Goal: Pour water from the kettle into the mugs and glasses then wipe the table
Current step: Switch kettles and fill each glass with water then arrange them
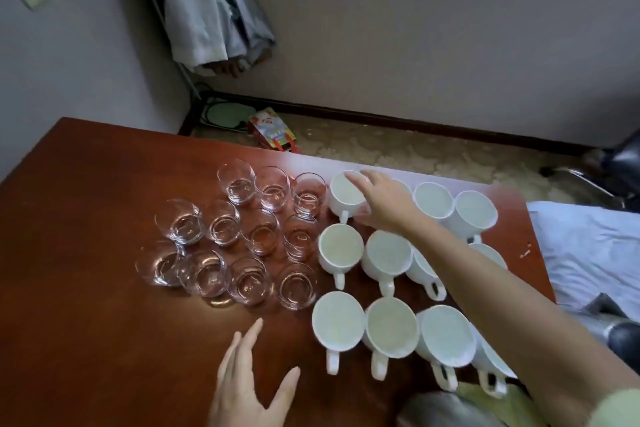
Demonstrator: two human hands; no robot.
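Start at your left: the glasses (228, 236) stand in a tight block on the bench (86, 253), and each seems to hold a shallow pool of water at the bottom, so I judge that part of the pouring done or close to it. Your left hand (247, 381) hovers low over bare wood at about 6 o'clock from the glasses, its fingers (247, 340) straight and spread, holding nothing.

Moving right, the white mugs (388, 305) sit in rows with handles pointing toward you. Their insides read pale and flat; you cannot tell from this view which are filled, though several look full to near the rim. Your right hand (384, 201) reaches across the mugs to the far-row mug (346, 192) at 12 o'clock of the block. Its fingers (356, 178) lie over the mug's far rim and the thumb comes round the near side, so you are gripping it lightly by its top and right wall.

The kettle (440, 409) is probably the grey rounded shape at the bottom edge, at 5 o'clock from the mugs, neither hand on it. Something green (491, 395) lies just beside it, perhaps the cloth. The wiping looks not yet begun, and the bench shows no obvious spill.
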